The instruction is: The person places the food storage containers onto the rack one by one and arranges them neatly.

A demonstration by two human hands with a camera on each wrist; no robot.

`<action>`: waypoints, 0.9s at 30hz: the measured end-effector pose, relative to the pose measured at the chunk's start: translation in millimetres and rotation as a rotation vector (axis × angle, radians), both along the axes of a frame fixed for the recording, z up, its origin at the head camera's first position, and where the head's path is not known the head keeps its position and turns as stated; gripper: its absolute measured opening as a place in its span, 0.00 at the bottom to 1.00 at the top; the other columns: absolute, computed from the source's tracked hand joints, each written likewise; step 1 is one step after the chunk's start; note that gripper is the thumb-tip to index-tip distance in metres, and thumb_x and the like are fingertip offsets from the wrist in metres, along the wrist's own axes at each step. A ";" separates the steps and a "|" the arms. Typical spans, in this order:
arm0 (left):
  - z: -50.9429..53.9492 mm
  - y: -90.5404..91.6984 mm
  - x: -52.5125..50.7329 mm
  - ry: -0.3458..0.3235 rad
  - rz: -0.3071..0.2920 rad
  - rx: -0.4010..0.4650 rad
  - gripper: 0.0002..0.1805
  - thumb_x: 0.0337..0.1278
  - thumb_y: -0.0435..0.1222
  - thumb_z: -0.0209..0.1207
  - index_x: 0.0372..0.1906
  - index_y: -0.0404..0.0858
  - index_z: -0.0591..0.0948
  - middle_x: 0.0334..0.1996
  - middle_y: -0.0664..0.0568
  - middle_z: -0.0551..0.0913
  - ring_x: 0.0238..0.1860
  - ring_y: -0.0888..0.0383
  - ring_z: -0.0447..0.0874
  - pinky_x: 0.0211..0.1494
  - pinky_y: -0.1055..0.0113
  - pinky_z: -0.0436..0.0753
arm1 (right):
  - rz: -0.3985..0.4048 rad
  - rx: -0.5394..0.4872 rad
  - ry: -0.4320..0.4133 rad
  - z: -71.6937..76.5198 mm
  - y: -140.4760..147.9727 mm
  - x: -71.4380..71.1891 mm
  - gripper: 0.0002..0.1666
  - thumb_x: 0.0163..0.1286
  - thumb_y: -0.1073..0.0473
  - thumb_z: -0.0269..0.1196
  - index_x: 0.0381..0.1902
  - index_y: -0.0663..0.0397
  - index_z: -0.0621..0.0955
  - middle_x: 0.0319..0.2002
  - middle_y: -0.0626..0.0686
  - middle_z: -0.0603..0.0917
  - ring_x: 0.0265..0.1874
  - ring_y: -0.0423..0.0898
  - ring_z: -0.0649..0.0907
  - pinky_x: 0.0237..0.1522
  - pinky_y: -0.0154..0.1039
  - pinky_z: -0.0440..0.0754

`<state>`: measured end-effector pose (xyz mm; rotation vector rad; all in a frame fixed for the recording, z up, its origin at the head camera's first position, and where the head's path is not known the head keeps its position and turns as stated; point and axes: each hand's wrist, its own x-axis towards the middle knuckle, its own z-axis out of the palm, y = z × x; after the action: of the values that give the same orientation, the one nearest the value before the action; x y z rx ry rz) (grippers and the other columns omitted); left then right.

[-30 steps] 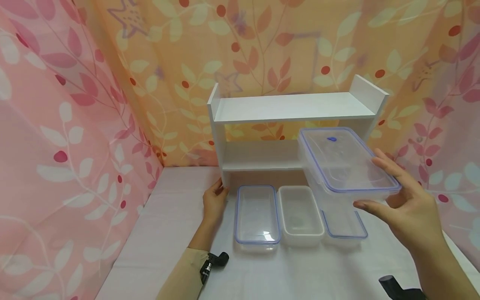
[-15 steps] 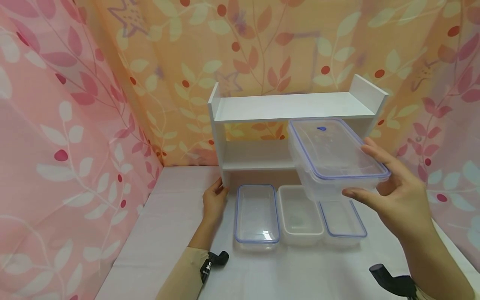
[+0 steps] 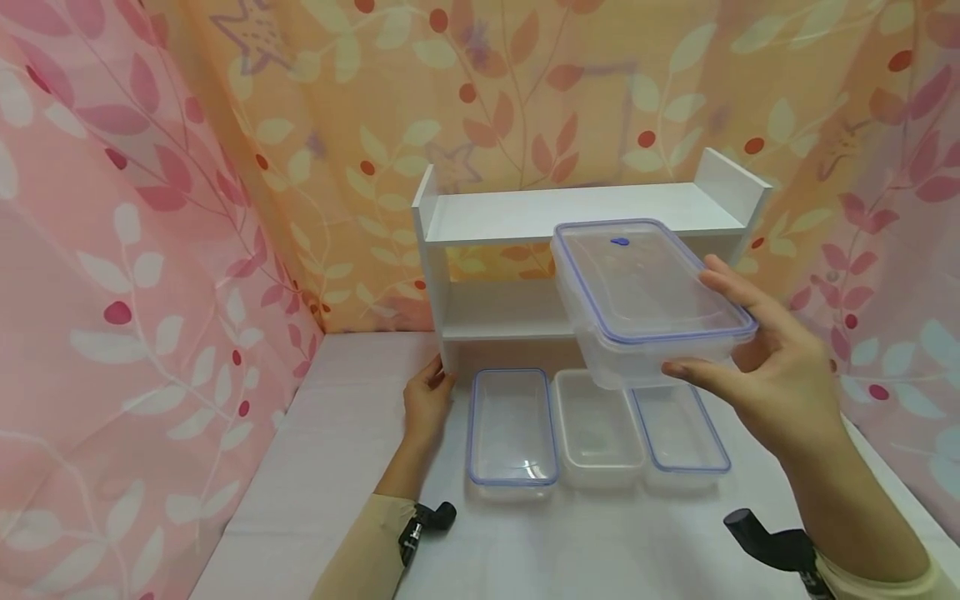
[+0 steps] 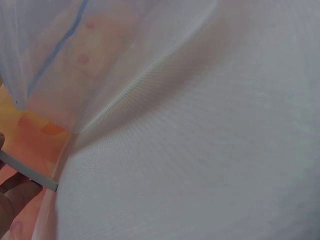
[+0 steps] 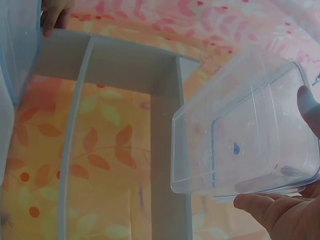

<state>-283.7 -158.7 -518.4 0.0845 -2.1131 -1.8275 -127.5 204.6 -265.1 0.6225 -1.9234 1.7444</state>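
Note:
My right hand (image 3: pixel 787 392) grips a clear plastic food container (image 3: pixel 652 287) by its near right end, thumb below and fingers along the lid's edge. The container has a blue-rimmed lid with a small blue valve. It hangs in the air before the white shelf unit (image 3: pixel 555 212), hiding part of its right side. In the right wrist view, the container's base (image 5: pixel 177 150) faces the shelf. At the shelf's lower left, my left hand (image 3: pixel 426 404) holds the edge of the side panel. The left wrist view has its fingers (image 4: pixel 20 195) about that panel (image 4: pixel 30 172).
On the white cloth before the shelf stand a blue-rimmed container (image 3: pixel 513 429), a frosted container (image 3: pixel 600 433) with no blue rim, and another blue-rimmed one (image 3: pixel 682 433), side by side. Patterned curtains (image 3: pixel 360 125) hang behind and at both sides.
My right hand has carried the container left and slightly up, across the front of the shelf. My left hand has stayed at the side panel. The containers on the cloth have not moved.

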 end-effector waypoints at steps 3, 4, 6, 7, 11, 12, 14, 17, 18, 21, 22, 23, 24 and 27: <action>0.6 -1.0 0.6 -0.003 0.004 0.003 0.26 0.66 0.33 0.65 0.68 0.47 0.80 0.64 0.52 0.83 0.56 0.51 0.86 0.46 0.43 0.87 | 0.006 0.010 0.006 3.3 -3.7 -1.5 0.53 0.44 0.89 0.72 0.71 0.66 0.73 0.76 0.57 0.69 0.74 0.49 0.70 0.57 0.25 0.78; 0.8 -1.4 0.6 -0.003 0.006 0.001 0.26 0.66 0.34 0.65 0.68 0.47 0.80 0.63 0.53 0.83 0.57 0.51 0.86 0.47 0.44 0.87 | 0.005 0.016 0.007 4.6 -4.9 -2.1 0.53 0.44 0.88 0.72 0.71 0.65 0.73 0.76 0.57 0.69 0.74 0.49 0.70 0.58 0.25 0.77; 1.2 -2.0 0.6 0.000 0.006 0.002 0.26 0.66 0.34 0.66 0.67 0.48 0.80 0.63 0.54 0.83 0.57 0.51 0.86 0.47 0.44 0.87 | 0.008 0.019 0.009 7.1 -7.2 -3.2 0.53 0.44 0.87 0.73 0.71 0.64 0.73 0.76 0.57 0.69 0.74 0.49 0.70 0.58 0.25 0.77; 1.5 -2.2 0.5 0.004 0.006 -0.002 0.26 0.66 0.34 0.66 0.67 0.48 0.80 0.63 0.53 0.83 0.57 0.51 0.86 0.47 0.45 0.87 | 0.014 0.018 0.011 8.3 -8.3 -4.0 0.53 0.44 0.87 0.74 0.71 0.64 0.73 0.76 0.56 0.68 0.75 0.49 0.69 0.59 0.24 0.77; 2.3 -2.8 0.7 0.016 0.006 -0.008 0.26 0.65 0.32 0.65 0.67 0.47 0.80 0.63 0.52 0.83 0.57 0.50 0.86 0.46 0.48 0.88 | 0.034 0.007 0.024 12.8 -12.5 -7.5 0.53 0.44 0.85 0.75 0.70 0.63 0.74 0.77 0.56 0.68 0.73 0.48 0.71 0.59 0.24 0.76; 2.5 -2.9 0.8 0.017 0.007 -0.012 0.26 0.65 0.31 0.65 0.67 0.47 0.80 0.63 0.51 0.83 0.57 0.49 0.86 0.46 0.51 0.88 | 0.036 0.009 0.029 13.8 -13.4 -8.5 0.53 0.44 0.85 0.75 0.70 0.63 0.74 0.77 0.56 0.68 0.73 0.48 0.72 0.60 0.24 0.76; 2.5 -3.4 0.7 0.015 0.010 -0.016 0.26 0.65 0.32 0.66 0.67 0.47 0.80 0.63 0.52 0.83 0.57 0.50 0.86 0.44 0.57 0.89 | 0.010 0.040 0.031 15.5 -15.8 -10.0 0.53 0.44 0.84 0.76 0.71 0.61 0.74 0.77 0.55 0.68 0.71 0.47 0.73 0.59 0.24 0.77; 2.7 -3.9 0.4 0.012 0.011 -0.024 0.26 0.65 0.32 0.66 0.67 0.46 0.80 0.63 0.52 0.83 0.58 0.50 0.86 0.44 0.65 0.87 | -0.028 0.083 0.023 17.9 -19.0 -11.5 0.53 0.45 0.82 0.77 0.71 0.59 0.74 0.77 0.54 0.68 0.69 0.48 0.75 0.57 0.23 0.78; 2.8 -3.9 0.5 0.010 0.011 -0.026 0.25 0.65 0.32 0.66 0.67 0.46 0.80 0.63 0.52 0.83 0.58 0.50 0.86 0.44 0.66 0.87 | -0.045 0.103 0.019 18.7 -19.9 -11.9 0.52 0.46 0.81 0.77 0.71 0.58 0.74 0.77 0.53 0.68 0.68 0.48 0.75 0.56 0.23 0.78; 3.2 -3.9 0.9 0.010 0.010 -0.027 0.25 0.66 0.32 0.66 0.67 0.45 0.80 0.64 0.51 0.82 0.58 0.49 0.85 0.47 0.66 0.86 | -0.038 0.099 0.008 21.1 -23.3 -13.4 0.52 0.47 0.81 0.77 0.72 0.57 0.74 0.77 0.53 0.67 0.70 0.50 0.73 0.55 0.23 0.79; 3.3 -3.9 0.9 0.010 0.011 -0.027 0.25 0.66 0.32 0.65 0.67 0.45 0.80 0.64 0.51 0.82 0.58 0.49 0.85 0.48 0.66 0.86 | -0.027 0.087 0.005 21.9 -24.5 -14.2 0.52 0.47 0.81 0.77 0.71 0.57 0.74 0.77 0.54 0.67 0.71 0.50 0.72 0.56 0.23 0.78; 3.3 -3.9 0.9 0.010 0.011 -0.025 0.25 0.66 0.32 0.65 0.67 0.44 0.80 0.64 0.50 0.82 0.59 0.49 0.85 0.49 0.64 0.86 | -0.014 0.074 0.005 22.9 -25.8 -15.0 0.52 0.47 0.81 0.77 0.71 0.58 0.74 0.77 0.54 0.67 0.73 0.51 0.71 0.56 0.23 0.78; 3.3 -3.9 0.8 0.010 0.010 -0.024 0.25 0.66 0.31 0.65 0.67 0.44 0.80 0.64 0.50 0.82 0.59 0.48 0.85 0.50 0.63 0.86 | -0.007 0.067 0.007 23.8 -27.1 -15.8 0.52 0.47 0.80 0.77 0.71 0.57 0.74 0.77 0.54 0.67 0.73 0.51 0.70 0.56 0.24 0.78; 3.4 -3.9 0.6 0.009 0.010 -0.019 0.25 0.66 0.31 0.65 0.67 0.43 0.80 0.64 0.49 0.82 0.59 0.47 0.85 0.52 0.59 0.87 | 0.045 0.007 0.014 26.6 -31.6 -18.7 0.52 0.45 0.82 0.77 0.70 0.60 0.75 0.77 0.56 0.67 0.75 0.52 0.69 0.57 0.25 0.79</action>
<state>-283.1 -162.6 -515.0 0.0820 -2.1197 -1.7984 -146.1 173.0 -238.5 0.6842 -1.9207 1.7562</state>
